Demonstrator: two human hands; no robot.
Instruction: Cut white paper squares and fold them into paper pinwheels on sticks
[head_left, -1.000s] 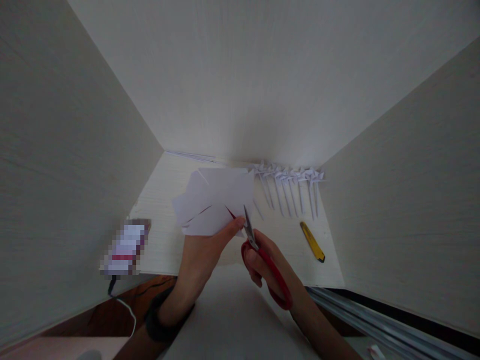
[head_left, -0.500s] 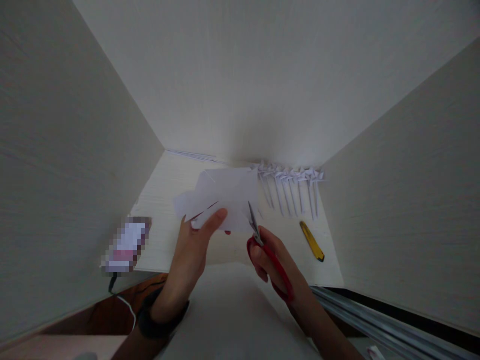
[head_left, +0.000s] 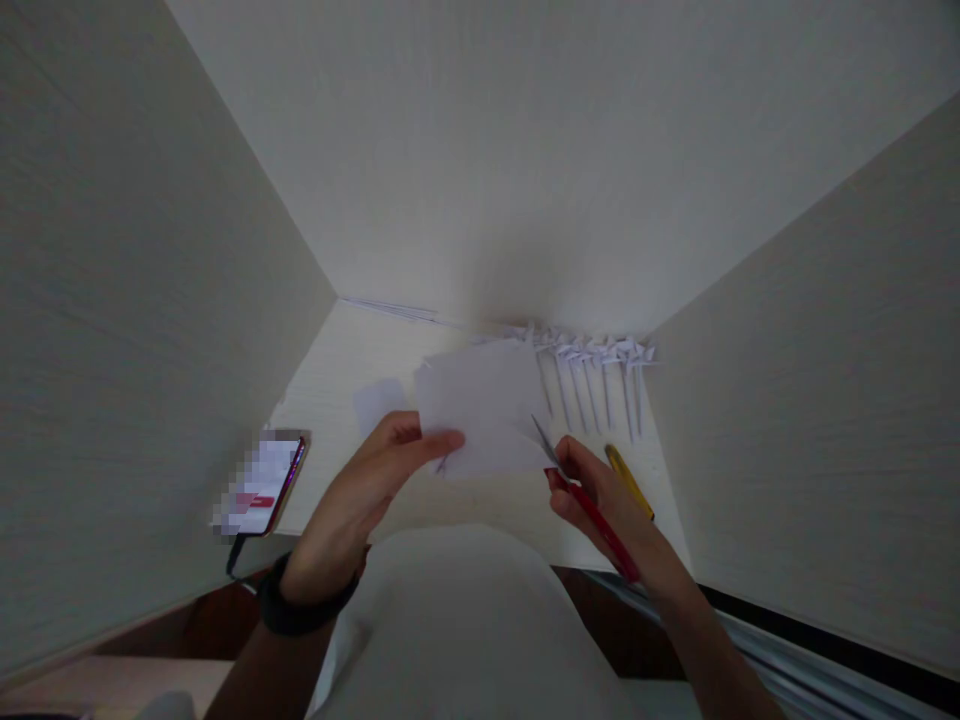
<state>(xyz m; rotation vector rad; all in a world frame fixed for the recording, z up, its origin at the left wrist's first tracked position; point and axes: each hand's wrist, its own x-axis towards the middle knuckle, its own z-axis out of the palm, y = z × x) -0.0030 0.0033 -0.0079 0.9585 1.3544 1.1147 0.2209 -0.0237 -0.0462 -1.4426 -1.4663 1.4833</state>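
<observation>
Left hand (head_left: 360, 500) fingers pinch white paper (head_left: 484, 405); right hand (head_left: 611, 500), at 3 o'clock, grips red scissors (head_left: 581, 495). Yellow knife (head_left: 628, 480) lies on worktop (head_left: 337, 370).

- The phone (head_left: 262, 485) screen is showing only as a pixelated blur.
- The right hand (head_left: 607, 490) is covering most of the scissors (head_left: 581, 500).
- The paper (head_left: 484, 410) is hiding perhaps part of the pinwheels (head_left: 600, 365).
</observation>
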